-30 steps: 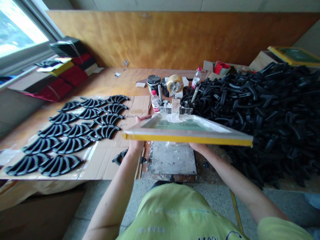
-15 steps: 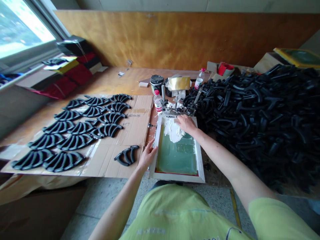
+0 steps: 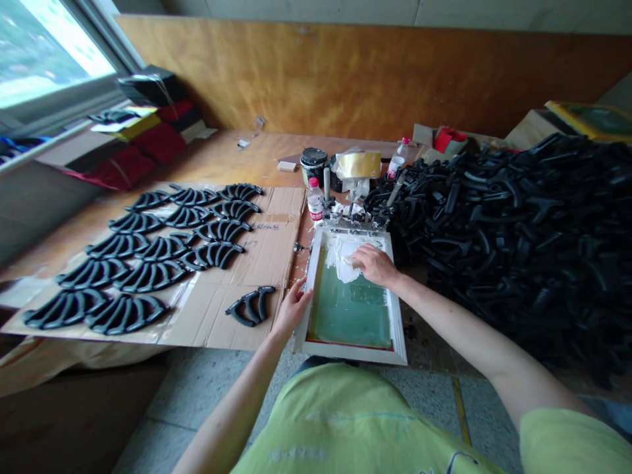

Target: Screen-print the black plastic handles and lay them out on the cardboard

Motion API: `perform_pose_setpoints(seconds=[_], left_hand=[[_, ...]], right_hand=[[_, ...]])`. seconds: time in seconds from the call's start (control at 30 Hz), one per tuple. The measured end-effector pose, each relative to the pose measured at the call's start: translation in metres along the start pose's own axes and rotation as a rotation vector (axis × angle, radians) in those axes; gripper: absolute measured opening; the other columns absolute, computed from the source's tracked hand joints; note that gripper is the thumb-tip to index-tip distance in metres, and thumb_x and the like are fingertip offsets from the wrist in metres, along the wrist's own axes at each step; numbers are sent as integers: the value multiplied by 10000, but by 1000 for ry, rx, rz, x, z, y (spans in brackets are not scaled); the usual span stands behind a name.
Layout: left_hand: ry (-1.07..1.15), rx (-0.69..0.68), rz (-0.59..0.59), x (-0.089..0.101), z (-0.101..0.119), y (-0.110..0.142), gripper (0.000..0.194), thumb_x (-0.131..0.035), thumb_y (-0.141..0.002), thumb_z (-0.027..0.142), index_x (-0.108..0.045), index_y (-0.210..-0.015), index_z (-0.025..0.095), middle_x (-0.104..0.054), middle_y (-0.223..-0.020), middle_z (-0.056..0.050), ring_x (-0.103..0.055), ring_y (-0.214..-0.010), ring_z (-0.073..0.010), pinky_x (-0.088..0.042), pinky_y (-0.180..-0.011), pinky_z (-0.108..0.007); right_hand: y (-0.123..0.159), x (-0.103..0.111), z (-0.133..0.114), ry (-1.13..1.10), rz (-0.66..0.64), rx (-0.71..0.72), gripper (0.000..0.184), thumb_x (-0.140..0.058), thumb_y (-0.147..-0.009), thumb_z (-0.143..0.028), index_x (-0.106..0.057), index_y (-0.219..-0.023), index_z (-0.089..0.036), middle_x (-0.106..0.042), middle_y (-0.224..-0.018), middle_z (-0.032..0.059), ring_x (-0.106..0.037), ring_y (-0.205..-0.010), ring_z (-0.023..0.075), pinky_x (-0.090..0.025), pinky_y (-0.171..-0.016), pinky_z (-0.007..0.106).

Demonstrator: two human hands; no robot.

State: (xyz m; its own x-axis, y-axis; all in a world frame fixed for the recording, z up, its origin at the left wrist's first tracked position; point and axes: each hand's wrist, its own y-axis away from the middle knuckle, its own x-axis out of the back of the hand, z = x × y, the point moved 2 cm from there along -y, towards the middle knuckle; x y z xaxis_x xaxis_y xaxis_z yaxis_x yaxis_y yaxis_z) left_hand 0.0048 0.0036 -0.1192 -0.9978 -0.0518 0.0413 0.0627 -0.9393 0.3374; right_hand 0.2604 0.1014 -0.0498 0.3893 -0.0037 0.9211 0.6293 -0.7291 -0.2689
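A screen-printing frame (image 3: 399, 329) with a green mesh lies flat in front of me, hinged in a metal clamp (image 3: 353, 226) at its far end. White paint (image 3: 338, 253) is smeared thickly over the far part of the mesh. My right hand (image 3: 375, 264) is closed over the paint, pinching a small pale scraper (image 3: 352, 262) mostly hidden by the fingers. Against the frame's left side rests my left hand (image 3: 295, 303), fingers stretched out and holding nothing. Left of it, a few black curved plastic parts (image 3: 250, 307) lie together on cardboard (image 3: 197, 322).
Rows of black curved parts (image 3: 148, 276) cover the cardboard's left side. A large heap of black parts (image 3: 518, 230) rises on the right. Behind the clamp stand a red-capped bottle (image 3: 315, 201), a paint tub (image 3: 313, 164) and another bottle (image 3: 397, 158).
My right hand has drawn the scraper toward me, from the clamp end to the middle of the white paint. The left hand stays at the frame's side.
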Motion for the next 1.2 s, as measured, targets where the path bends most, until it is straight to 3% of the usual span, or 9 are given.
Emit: perform_pose_setpoints(seconds=[0.2, 0.4, 0.47, 0.63, 0.73, 0.87, 1.07, 1.13, 1.2], left_hand=[[58, 58, -39, -1, 12, 6, 783, -671, -731, 527, -448, -1391, 171, -623, -704, 17, -572, -561, -122, -413, -497, -209], [61, 65, -95, 10, 62, 19, 745, -660, -748, 553, -473, -1394, 232, -668, -797, -8, -600, -608, -132, -431, -511, -212], [88, 55, -100, 12, 85, 18, 658, -570, -791, 622, -557, -1316, 226, -680, -845, -27, -613, -647, -145, -455, -534, -225], [321, -193, -54, -3, 148, -4, 558, -445, -857, 635, -623, -1154, 197, -685, -982, -59, -651, -798, -171, -510, -635, -257], [425, -266, -43, -17, 171, -19, 540, -458, -869, 594, -590, -1183, 176, -684, -981, -76, -658, -858, -185, -520, -644, -265], [457, -152, 32, -36, 140, -15, 582, -497, -856, 597, -526, -1246, 167, -694, -985, -93, -661, -780, -154, -506, -587, -225], [419, 404, -229, -78, 34, 31, 486, -560, -844, 562, -576, -1107, 153, -705, -1039, -140, -696, -829, -214, -550, -613, -290], [467, 417, -154, -67, 16, 37, 388, -541, -868, 517, -589, -981, 149, -715, -929, -116, -700, -779, -201, -545, -606, -282], [421, 406, -23, -32, 1, 38, 349, -522, -874, 489, -585, -897, 147, -718, -855, -105, -698, -703, -191, -523, -553, -263]], right_hand=[[11, -7, -7, -66, -46, 22, 217, -545, -843, -118, -679, -990, -204, -685, -950, 47, -601, -910, 199, -462, -816, 308], [-54, 37, 19, 38, 15, -292, 618, -691, -798, -263, -484, -1376, -336, -672, -1077, 20, -624, -926, 213, -469, -819, 303], [-56, 57, 41, 34, 128, -355, 592, -660, -810, -271, -492, -1377, -318, -668, -1080, 32, -628, -916, 214, -473, -830, 316], [-1, 68, 101, -145, 447, -704, 317, -483, -866, -287, -649, -1111, -174, -684, -852, 61, -633, -767, 206, -508, -735, 337], [32, 28, 94, -185, 320, -793, 221, -525, -848, -289, -660, -979, -173, -677, -802, 60, -625, -757, 210, -504, -720, 341], [43, -27, 38, -131, 57, -456, 255, -687, -779, -250, -656, -1030, -213, -664, -981, 63, -600, -945, 225, -469, -856, 379], [41, -38, -63, -33, 67, -187, 152, -587, -894, -283, -682, -997, -225, -630, -914, 64, -565, -920, 212, -443, -846, 348], [43, -38, -79, -66, -5, 7, 186, -548, -919, -274, -676, -1050, -246, -643, -907, 49, -569, -906, 196, -441, -833, 329], [51, -29, -63, -47, -45, 18, 199, -527, -924, -243, -684, -1046, -257, -662, -906, 41, -575, -900, 193, -445, -818, 325]])
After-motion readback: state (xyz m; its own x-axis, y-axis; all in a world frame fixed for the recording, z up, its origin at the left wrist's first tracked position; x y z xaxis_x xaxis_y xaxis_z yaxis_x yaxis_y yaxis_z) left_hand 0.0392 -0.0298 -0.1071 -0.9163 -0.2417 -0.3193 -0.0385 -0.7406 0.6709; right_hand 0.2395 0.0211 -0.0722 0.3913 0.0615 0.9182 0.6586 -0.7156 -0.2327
